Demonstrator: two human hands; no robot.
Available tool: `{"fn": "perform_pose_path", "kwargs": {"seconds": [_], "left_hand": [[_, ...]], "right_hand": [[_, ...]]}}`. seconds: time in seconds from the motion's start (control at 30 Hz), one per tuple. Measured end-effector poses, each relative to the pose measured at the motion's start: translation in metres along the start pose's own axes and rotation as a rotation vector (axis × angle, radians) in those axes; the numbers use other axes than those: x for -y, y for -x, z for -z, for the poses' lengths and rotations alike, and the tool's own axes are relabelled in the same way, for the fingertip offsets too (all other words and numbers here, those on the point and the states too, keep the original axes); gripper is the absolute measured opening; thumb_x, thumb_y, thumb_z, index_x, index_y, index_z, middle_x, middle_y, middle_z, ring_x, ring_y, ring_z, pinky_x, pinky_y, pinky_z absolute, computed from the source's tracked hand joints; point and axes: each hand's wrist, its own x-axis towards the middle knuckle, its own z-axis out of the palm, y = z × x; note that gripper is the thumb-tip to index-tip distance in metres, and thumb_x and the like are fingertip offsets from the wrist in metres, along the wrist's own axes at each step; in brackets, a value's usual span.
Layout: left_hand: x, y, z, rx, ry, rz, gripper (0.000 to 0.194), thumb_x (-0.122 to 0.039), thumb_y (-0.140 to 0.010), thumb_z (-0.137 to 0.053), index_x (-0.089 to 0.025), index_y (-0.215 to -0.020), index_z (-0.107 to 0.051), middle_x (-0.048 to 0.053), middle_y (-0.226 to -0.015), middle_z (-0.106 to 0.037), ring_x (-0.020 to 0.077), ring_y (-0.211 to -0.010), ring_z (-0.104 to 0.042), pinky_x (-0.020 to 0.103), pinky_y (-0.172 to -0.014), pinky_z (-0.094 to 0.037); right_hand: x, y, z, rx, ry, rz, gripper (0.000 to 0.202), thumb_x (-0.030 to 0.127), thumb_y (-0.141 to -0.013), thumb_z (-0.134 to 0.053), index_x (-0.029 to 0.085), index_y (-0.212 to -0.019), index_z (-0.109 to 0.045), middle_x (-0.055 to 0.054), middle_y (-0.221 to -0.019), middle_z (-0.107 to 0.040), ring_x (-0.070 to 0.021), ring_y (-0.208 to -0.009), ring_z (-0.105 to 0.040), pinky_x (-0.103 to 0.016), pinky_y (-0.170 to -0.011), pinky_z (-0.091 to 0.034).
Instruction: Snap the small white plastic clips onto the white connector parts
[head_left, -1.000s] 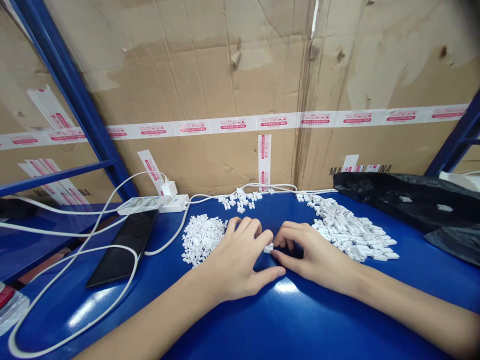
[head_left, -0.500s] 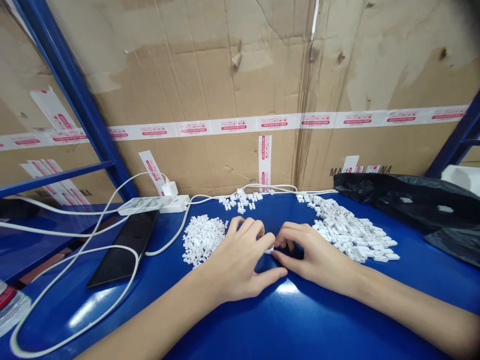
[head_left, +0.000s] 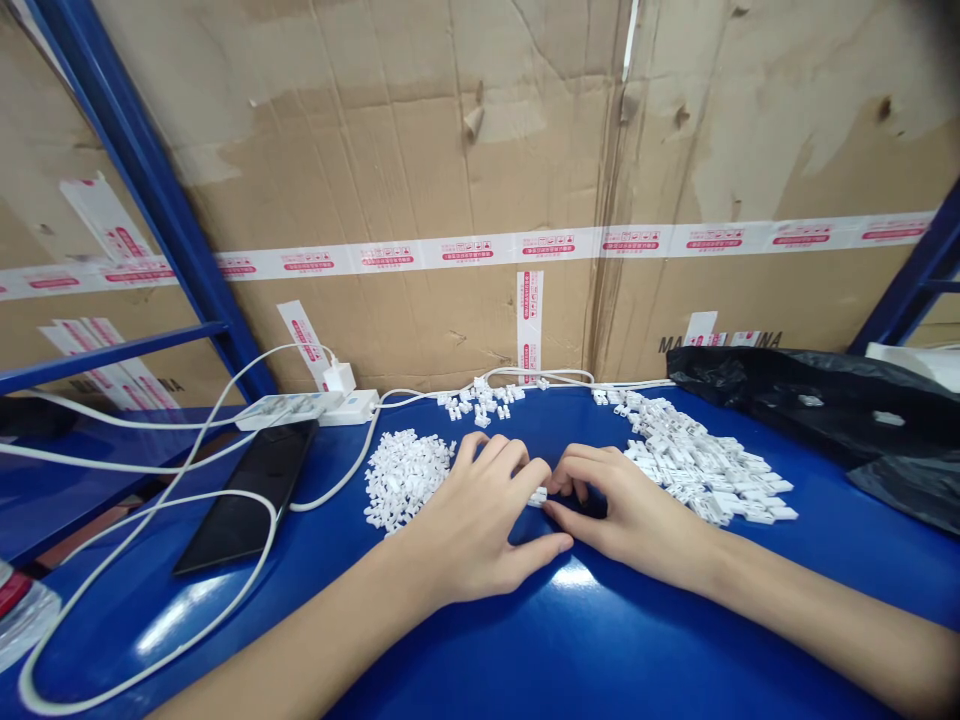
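My right hand [head_left: 626, 500] pinches a small white piece [head_left: 538, 496] at its edge; my curled left hand [head_left: 487, 515] touches it, grip unclear. Bare blue table [head_left: 585, 650] opens towards me, while the small-parts pile [head_left: 409, 478] and flat-parts pile [head_left: 705, 460] hem both sides.

The front of the desk [head_left: 465, 665] is open to the hands [head_left: 491, 515] [head_left: 619, 500]; piles of white parts [head_left: 409, 478] [head_left: 701, 460] flank them, and a looping cable [head_left: 274, 525] and phone [head_left: 244, 500] obstruct the left.
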Motion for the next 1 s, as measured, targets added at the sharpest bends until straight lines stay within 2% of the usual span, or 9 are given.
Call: {"fn": "perform_pose_path", "kwargs": {"seconds": [0.3,0.53,0.63,0.7,0.77,0.8,0.87,0.93,1.0], "left_hand": [[0.004,-0.002,-0.001,-0.057,-0.061,0.058,0.031,-0.046,-0.093,-0.061,-0.018,-0.108,-0.057,0.008,-0.107,-0.061,0.0278,-0.101,-0.052,0.05,-0.098,-0.036],[0.006,-0.001,0.002,-0.089,-0.072,0.043,0.027,-0.042,-0.09,-0.063,-0.02,-0.104,-0.058,0.006,-0.107,-0.063,0.0264,-0.1,-0.054,0.05,-0.101,-0.034],[0.006,-0.001,0.003,-0.081,-0.071,0.052,0.03,-0.045,-0.089,-0.064,-0.02,-0.104,-0.059,0.007,-0.106,-0.063,0.0271,-0.102,-0.055,0.05,-0.102,-0.034],[0.006,-0.001,0.002,-0.078,-0.074,0.061,0.032,-0.046,-0.089,-0.065,-0.019,-0.105,-0.059,0.007,-0.107,-0.063,0.0275,-0.102,-0.055,0.05,-0.102,-0.033],[0.007,-0.001,0.002,-0.073,-0.077,0.074,0.033,-0.046,-0.088,-0.066,-0.019,-0.106,-0.059,0.007,-0.108,-0.064,0.0277,-0.103,-0.055,0.051,-0.103,-0.033],[0.007,-0.001,0.001,-0.072,-0.081,0.083,0.033,-0.046,-0.089,-0.066,-0.019,-0.106,-0.059,0.007,-0.108,-0.064,0.0281,-0.104,-0.055,0.051,-0.103,-0.033],[0.009,-0.001,-0.001,-0.078,-0.09,0.11,0.034,-0.047,-0.09,-0.065,-0.019,-0.108,-0.06,0.008,-0.11,-0.064,0.0291,-0.106,-0.055,0.052,-0.103,-0.033],[0.011,-0.001,-0.002,-0.077,-0.096,0.154,0.031,-0.047,-0.092,-0.064,-0.018,-0.104,-0.061,0.008,-0.107,-0.065,0.0293,-0.106,-0.056,0.053,-0.102,-0.033],[0.013,-0.001,-0.002,-0.045,-0.085,0.191,0.028,-0.046,-0.093,-0.063,-0.018,-0.093,-0.062,0.006,-0.099,-0.065,0.0282,-0.103,-0.057,0.052,-0.1,-0.035]], "right_hand": [[0.003,0.001,0.004,-0.162,0.127,-0.07,0.014,0.032,-0.092,-0.07,0.022,-0.089,-0.06,-0.001,-0.088,-0.063,-0.0206,-0.087,-0.06,-0.043,-0.087,-0.04],[0.013,0.007,0.004,-0.049,0.084,0.0,0.014,0.024,-0.094,-0.061,0.022,-0.08,-0.063,-0.006,-0.117,-0.062,-0.0248,-0.113,-0.058,-0.049,-0.099,-0.042],[0.008,0.008,0.002,0.009,0.157,-0.031,0.021,0.03,-0.096,-0.057,0.025,-0.112,-0.07,-0.01,-0.146,-0.053,-0.0317,-0.138,-0.046,-0.058,-0.112,-0.036],[0.003,0.009,0.0,0.021,0.22,-0.069,0.051,0.035,-0.096,-0.055,0.024,-0.146,-0.052,-0.014,-0.16,-0.039,-0.0352,-0.149,-0.033,-0.063,-0.117,-0.031],[0.0,0.009,-0.002,0.016,0.26,-0.097,0.07,0.04,-0.096,-0.055,0.021,-0.159,-0.032,-0.017,-0.163,-0.033,-0.0365,-0.152,-0.026,-0.066,-0.118,-0.029],[-0.001,0.009,-0.003,0.009,0.265,-0.1,0.07,0.041,-0.096,-0.055,0.021,-0.159,-0.031,-0.017,-0.162,-0.035,-0.0364,-0.152,-0.027,-0.066,-0.119,-0.028],[-0.002,0.008,-0.003,-0.006,0.252,-0.085,0.054,0.04,-0.097,-0.054,0.023,-0.148,-0.047,-0.016,-0.157,-0.043,-0.035,-0.149,-0.035,-0.064,-0.119,-0.03],[0.0,0.007,-0.002,-0.019,0.218,-0.063,0.031,0.034,-0.098,-0.053,0.023,-0.126,-0.061,-0.014,-0.148,-0.05,-0.0325,-0.143,-0.043,-0.06,-0.118,-0.035],[0.001,0.006,-0.001,-0.032,0.185,-0.046,0.015,0.029,-0.098,-0.053,0.023,-0.107,-0.063,-0.012,-0.141,-0.054,-0.03,-0.138,-0.047,-0.056,-0.115,-0.04]]}}
